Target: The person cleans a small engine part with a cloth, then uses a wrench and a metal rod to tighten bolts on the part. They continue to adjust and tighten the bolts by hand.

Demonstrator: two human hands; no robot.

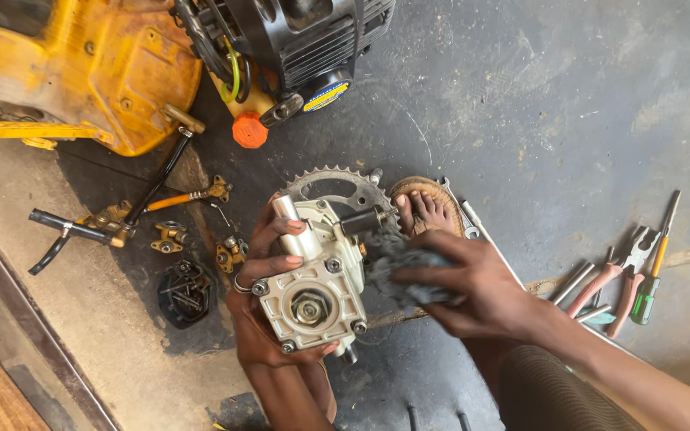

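Item 1. Left hand [269, 319]: fingers [281, 239] clenched around a cast metal gearbox housing [313, 291], gripping its left side and underside, apparently to steady it and turn its bolted face upward. The housing is pale grey, blocky, with hex bolts at the corners and a central nut in a round recess; a dark stub shaft juts from its upper right.

Item 2. Right hand [473, 291]: fingers clenched on a crumpled grey rag [405, 267], which is pressed against the housing's right flank, seemingly for wiping off grime.

Item 3. Toothed sprocket [333, 187]: flat steel disc, lying on the concrete floor [569, 128] just behind the housing, beside a sandalled foot [426, 209].

Item 4. Small brass-coloured fittings [171, 237] and a black ribbed cap [185, 291], scattered left of the housing on an oil-darkened patch, within easy reach.

Item 5. Hand tools, right: red-handled pliers [616, 275] and a screwdriver [655, 267] with yellow-green handle, laid side by side.

Item 6. Far edge: a yellow machine body [97, 68], chipped and dusty, and a black engine [305, 40] with an orange cap [249, 130].
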